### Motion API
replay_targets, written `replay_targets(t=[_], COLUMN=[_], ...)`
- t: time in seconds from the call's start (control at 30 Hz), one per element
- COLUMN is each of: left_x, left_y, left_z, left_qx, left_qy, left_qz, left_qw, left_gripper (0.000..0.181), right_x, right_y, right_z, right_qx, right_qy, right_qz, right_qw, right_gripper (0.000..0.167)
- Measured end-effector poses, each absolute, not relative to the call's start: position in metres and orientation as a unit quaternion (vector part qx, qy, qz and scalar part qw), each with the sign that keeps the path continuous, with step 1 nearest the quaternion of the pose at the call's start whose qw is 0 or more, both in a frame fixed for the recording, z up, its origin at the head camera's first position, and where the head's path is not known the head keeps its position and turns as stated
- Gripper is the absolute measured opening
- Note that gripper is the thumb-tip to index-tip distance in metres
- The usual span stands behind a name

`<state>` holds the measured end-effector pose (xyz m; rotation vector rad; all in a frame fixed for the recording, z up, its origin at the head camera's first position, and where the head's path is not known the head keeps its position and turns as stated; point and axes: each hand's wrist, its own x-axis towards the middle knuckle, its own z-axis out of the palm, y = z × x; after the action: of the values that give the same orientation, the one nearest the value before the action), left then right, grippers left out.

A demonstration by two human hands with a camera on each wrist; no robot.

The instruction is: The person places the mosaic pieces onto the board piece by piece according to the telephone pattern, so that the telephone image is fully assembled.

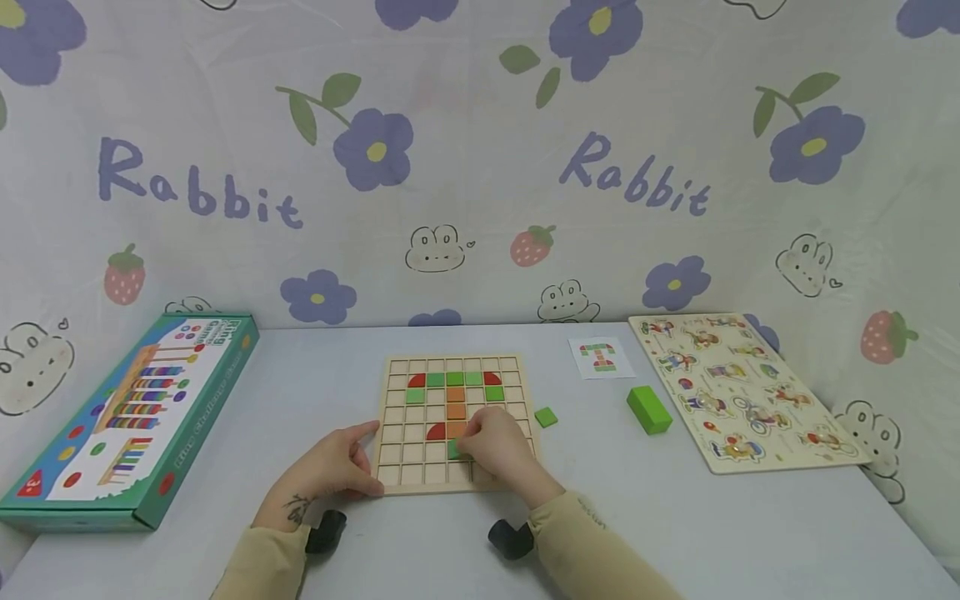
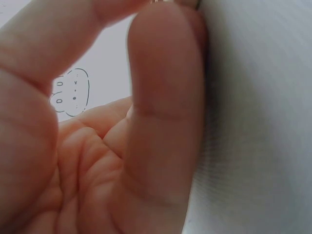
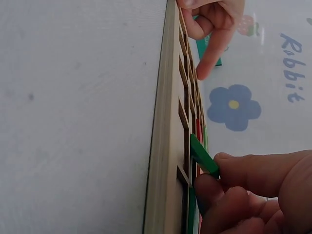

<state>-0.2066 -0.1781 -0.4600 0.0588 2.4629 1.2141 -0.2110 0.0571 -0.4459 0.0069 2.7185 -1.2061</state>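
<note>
On the white table lies a wooden grid board (image 1: 400, 477) holding red, green and orange tiles. My left hand (image 1: 330, 465) touches its left side, index finger on the edge and thumb at the near corner. A green square tile (image 3: 204, 156) is pinched between thumb and finger of my right hand (image 1: 498, 450). It tilts over the lower cells, one edge down at the grid. Just left of that hand is a red quarter-round tile (image 1: 437, 432), below a column of orange tiles (image 1: 456, 411). The left wrist view shows mostly thumb and palm; the right hand hides some cells.
Right of the board lies a loose green tile (image 1: 546, 417). Beyond it are a green block (image 1: 649, 409), a pattern card (image 1: 602, 358) and a wooden picture puzzle (image 1: 738, 392). A boxed game (image 1: 135, 417) lies at the left. A printed curtain (image 1: 480, 167) hangs behind the table.
</note>
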Motion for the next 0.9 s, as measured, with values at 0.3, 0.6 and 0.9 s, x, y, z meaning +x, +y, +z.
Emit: replay_targets(t=[0.3, 0.6, 0.9], left_x=[-0.207, -0.207, -0.207], left_y=[-0.178, -0.178, -0.178], left_z=[-0.460, -0.458, -0.458], left_qx=[0.016, 0.021, 0.022], left_qy=[0.878, 0.881, 0.883], left_qz=[0.435, 0.428, 0.426], left_qw=[0.199, 0.199, 0.198], left_gripper=[0.098, 0.097, 0.097], right_x=[-0.215, -0.234, -0.245], right_y=[0.063, 0.116, 0.147], right_z=[-0.444, -0.436, -0.444], right_qx=[0.003, 0.066, 0.128], right_qy=[0.914, 0.923, 0.939], right_qz=[-0.397, -0.378, -0.313], right_qw=[0.087, 0.039, 0.071], right_gripper=[0.011, 0.014, 0.037])
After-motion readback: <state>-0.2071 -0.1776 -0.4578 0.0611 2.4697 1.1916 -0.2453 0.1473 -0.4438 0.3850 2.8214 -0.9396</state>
